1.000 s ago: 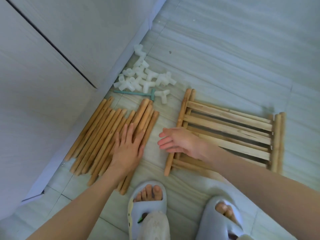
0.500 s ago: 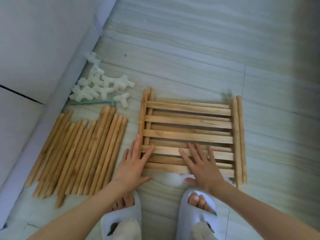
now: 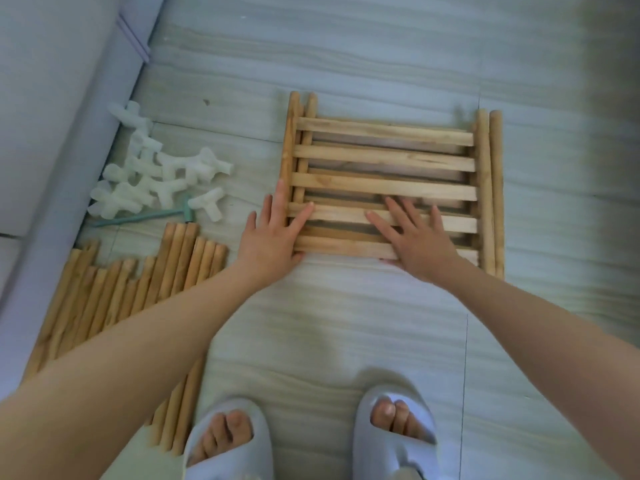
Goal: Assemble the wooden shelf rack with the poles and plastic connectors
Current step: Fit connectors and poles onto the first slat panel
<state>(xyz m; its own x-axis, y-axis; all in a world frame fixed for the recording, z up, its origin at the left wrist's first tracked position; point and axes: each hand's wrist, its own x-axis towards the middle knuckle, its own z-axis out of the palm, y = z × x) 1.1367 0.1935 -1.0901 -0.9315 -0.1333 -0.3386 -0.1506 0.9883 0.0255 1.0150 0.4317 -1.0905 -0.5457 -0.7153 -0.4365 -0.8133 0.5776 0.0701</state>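
Note:
A stack of wooden slatted shelf panels [image 3: 384,161] lies flat on the floor ahead of me. My left hand [image 3: 273,233] rests with straight fingers on its near left corner. My right hand [image 3: 415,237] lies flat on the near slats, right of the middle. A row of several wooden poles [image 3: 138,282] lies on the floor to the left, partly hidden by my left forearm. Beyond the poles sits a heap of white plastic connectors [image 3: 152,174].
A small green mallet [image 3: 145,216] lies between the connectors and the poles. A white wall or cabinet base [image 3: 69,133] runs along the left. My two feet in pale slippers [image 3: 398,434] stand near the bottom edge. Tiled floor stretches beyond and to the right of the panels.
My left hand left the poles and my right hand came down; both now rest flat on the shelf panels. The view swung right and pulled back from the panels.

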